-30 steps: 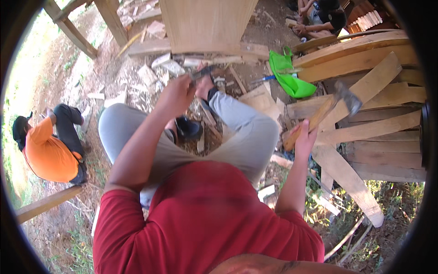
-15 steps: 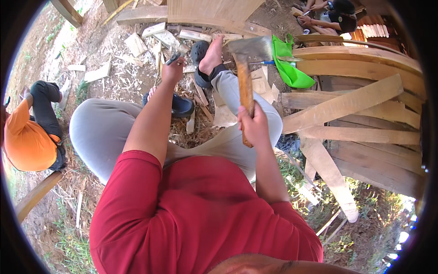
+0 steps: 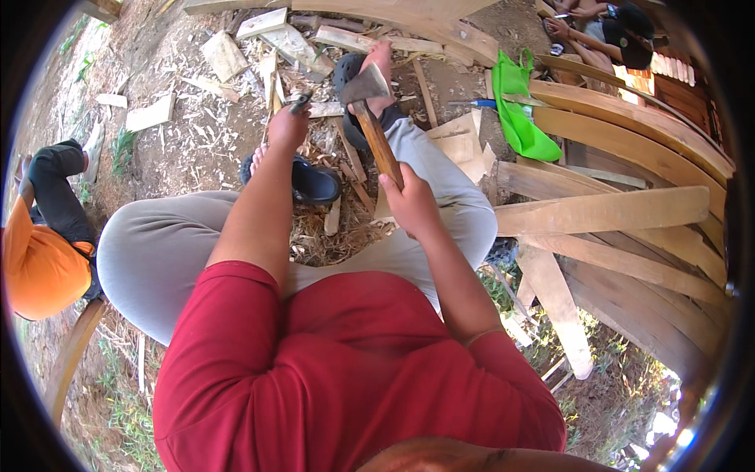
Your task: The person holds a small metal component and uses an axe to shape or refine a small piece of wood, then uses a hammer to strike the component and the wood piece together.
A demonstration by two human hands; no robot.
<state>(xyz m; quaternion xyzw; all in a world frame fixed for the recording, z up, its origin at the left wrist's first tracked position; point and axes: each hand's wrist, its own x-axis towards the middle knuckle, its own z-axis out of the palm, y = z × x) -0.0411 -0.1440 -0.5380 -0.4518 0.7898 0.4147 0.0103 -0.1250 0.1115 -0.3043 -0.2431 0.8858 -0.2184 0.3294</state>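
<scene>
Between the knees of the seated person, the right hand (image 3: 409, 197) is closed around the lower wooden handle of an axe (image 3: 373, 130), its metal head pointing away over the bare right foot (image 3: 381, 61); whether metal touches skin cannot be told. Off to the left, the left hand (image 3: 289, 127) is curled tight on a small dark object (image 3: 302, 101) that pokes from the top of the fist; its kind is unclear.

Pale wood offcuts (image 3: 224, 57) and loose chips (image 3: 236, 102) lie across the ground beyond both hands, so a fair amount of cutting appears already done around this spot. Neither hand holds a piece of wood that can be made out, and the axe blade is in no wood, so no cut looks to be under way. How much is left cannot be judged.

Of 2 dark clogs, 1 (image 3: 348, 71) lies beside the right foot and the other (image 3: 317, 182) below the left hand. To the right are a green bag (image 3: 525, 114) and stacked curved boards (image 3: 629, 141).
</scene>
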